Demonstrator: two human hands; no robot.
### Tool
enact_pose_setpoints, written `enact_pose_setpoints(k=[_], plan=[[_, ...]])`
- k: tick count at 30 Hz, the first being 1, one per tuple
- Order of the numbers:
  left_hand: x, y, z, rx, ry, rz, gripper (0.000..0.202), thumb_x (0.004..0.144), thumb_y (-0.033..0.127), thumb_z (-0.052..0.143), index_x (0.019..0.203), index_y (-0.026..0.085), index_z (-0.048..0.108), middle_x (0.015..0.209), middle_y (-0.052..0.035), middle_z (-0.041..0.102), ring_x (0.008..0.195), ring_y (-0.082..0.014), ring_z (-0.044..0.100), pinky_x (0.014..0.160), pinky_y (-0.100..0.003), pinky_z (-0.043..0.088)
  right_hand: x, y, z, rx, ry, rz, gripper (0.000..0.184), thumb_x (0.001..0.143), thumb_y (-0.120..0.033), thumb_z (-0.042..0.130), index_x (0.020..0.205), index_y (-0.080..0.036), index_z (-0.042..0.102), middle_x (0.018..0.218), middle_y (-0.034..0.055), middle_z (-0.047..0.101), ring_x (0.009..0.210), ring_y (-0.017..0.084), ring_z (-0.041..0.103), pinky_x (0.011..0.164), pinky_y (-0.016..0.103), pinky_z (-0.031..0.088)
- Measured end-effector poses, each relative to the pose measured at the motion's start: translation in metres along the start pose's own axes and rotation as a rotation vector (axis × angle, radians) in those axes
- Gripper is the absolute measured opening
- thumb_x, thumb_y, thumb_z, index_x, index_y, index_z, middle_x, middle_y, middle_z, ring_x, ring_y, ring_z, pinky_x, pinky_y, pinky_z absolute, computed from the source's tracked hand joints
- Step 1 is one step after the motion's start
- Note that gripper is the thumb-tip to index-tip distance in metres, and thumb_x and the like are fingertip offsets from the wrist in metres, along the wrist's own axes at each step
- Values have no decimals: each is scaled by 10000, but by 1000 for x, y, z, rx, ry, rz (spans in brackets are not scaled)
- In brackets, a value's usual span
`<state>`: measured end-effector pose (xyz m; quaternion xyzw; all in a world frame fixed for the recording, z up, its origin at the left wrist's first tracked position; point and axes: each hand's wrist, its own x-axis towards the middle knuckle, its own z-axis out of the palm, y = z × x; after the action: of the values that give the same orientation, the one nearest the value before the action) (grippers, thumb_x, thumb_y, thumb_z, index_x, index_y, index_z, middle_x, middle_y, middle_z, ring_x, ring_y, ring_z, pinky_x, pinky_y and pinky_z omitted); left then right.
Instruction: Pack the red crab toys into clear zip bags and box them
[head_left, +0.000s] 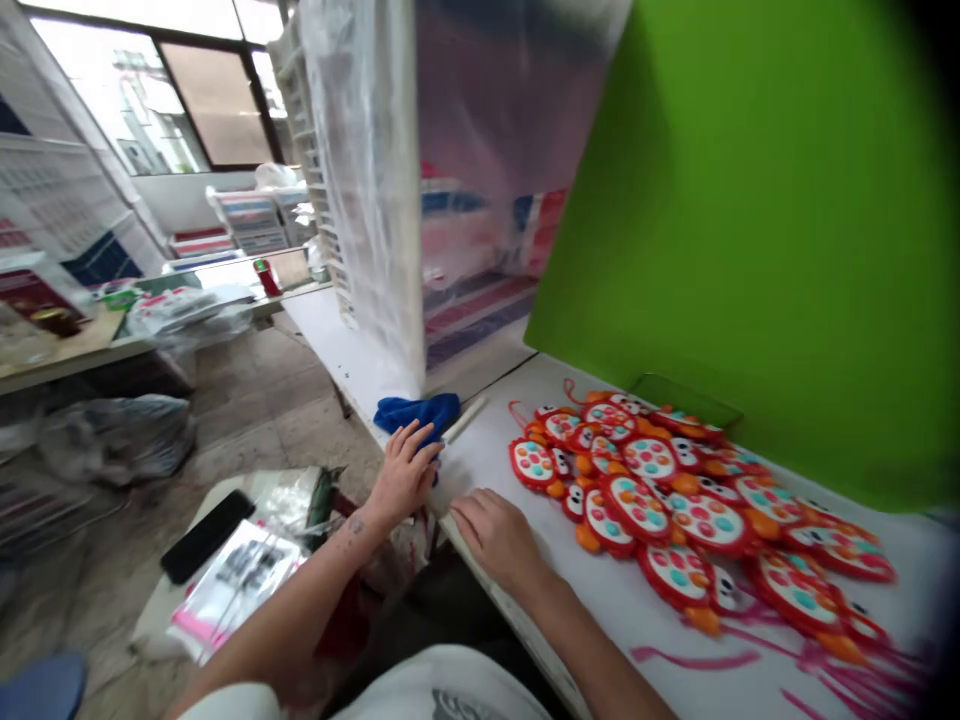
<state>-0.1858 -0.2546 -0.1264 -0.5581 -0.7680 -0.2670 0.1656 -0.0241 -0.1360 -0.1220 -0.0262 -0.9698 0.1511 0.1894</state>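
Observation:
My left hand (403, 472) lies at the near corner of a white table (495, 450), fingers stretched out and touching a blue cloth (417, 412). My right hand (496, 532) rests on the table edge just to its right, fingers curled down loosely with nothing visible in them. A short white stick (465, 418) lies beside the cloth. Right of my hands sits a heap of several red and orange round toys (675, 500) with coloured dots and cartoon eyes, pink cords trailing from them.
A big green board (750, 230) stands behind the toys. Clear plastic sheeting (367, 180) hangs over the table's far end. Left and below, a low surface holds a black phone (207, 534) and plastic bags (240, 575). Further tables, bags and stacked trays fill the room.

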Motion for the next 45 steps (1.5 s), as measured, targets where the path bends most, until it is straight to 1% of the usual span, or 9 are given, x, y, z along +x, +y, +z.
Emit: enact_pose_setpoints(k=[4,6,9,12,15,21,29,36,45], plan=[[-77,-7,-12,-44,21,-346,264,893,199,457,1135,226,558,1265,-80,538,1254,-212,419,1053,-421,358,-8,-5,20,138,-12,-24,215,934,-216,431,999,-202,634,846,60,592,828,190,559,773,318,460],[-120,-27,-20,14,-8,-578,228,901,231,443,1087,221,575,1163,-74,588,1145,-198,506,995,-387,411,-10,0,24,181,-7,-26,216,935,-221,433,1002,-200,638,839,58,587,822,191,559,767,317,460],[-179,-65,-37,125,-61,-798,221,900,232,410,1010,166,590,982,-96,632,952,-207,588,866,-375,477,-12,5,26,211,6,-27,210,930,-220,445,989,-188,645,825,56,587,802,192,559,753,321,458],[-223,-94,-53,208,-169,-958,210,874,221,421,910,134,609,864,-97,644,780,-204,614,735,-346,498,-11,5,24,225,13,-28,204,925,-214,460,997,-180,648,824,56,588,795,192,557,745,322,455],[-246,-105,-56,273,-284,-1024,211,835,270,510,946,122,611,920,-111,641,838,-216,609,777,-336,478,-11,4,24,233,15,-25,204,924,-212,462,993,-182,652,816,56,587,789,191,556,733,318,455],[-250,-99,-38,426,-415,-1070,421,827,398,542,1161,142,522,1245,-164,519,1130,-301,471,914,-406,390,-10,4,25,234,28,-18,207,923,-211,461,991,-180,655,814,59,590,789,192,561,741,316,456],[-251,-115,-34,453,-608,-935,579,832,257,524,1349,73,338,1226,-216,514,1106,-304,502,919,-406,370,-11,4,24,226,15,-17,215,922,-218,462,986,-173,662,814,56,596,794,191,566,734,314,459],[-250,-123,-35,458,-704,-893,635,800,309,573,1324,41,335,1123,-218,558,1049,-319,538,870,-393,393,-13,5,26,213,19,-14,215,920,-226,464,990,-180,661,834,58,606,807,193,570,745,314,459],[-238,-120,-53,417,-783,-883,363,822,393,546,1077,134,554,1089,-151,601,979,-259,577,830,-325,416,-12,4,23,210,16,-7,220,922,-231,457,984,-181,663,825,63,609,802,199,573,722,315,460]])
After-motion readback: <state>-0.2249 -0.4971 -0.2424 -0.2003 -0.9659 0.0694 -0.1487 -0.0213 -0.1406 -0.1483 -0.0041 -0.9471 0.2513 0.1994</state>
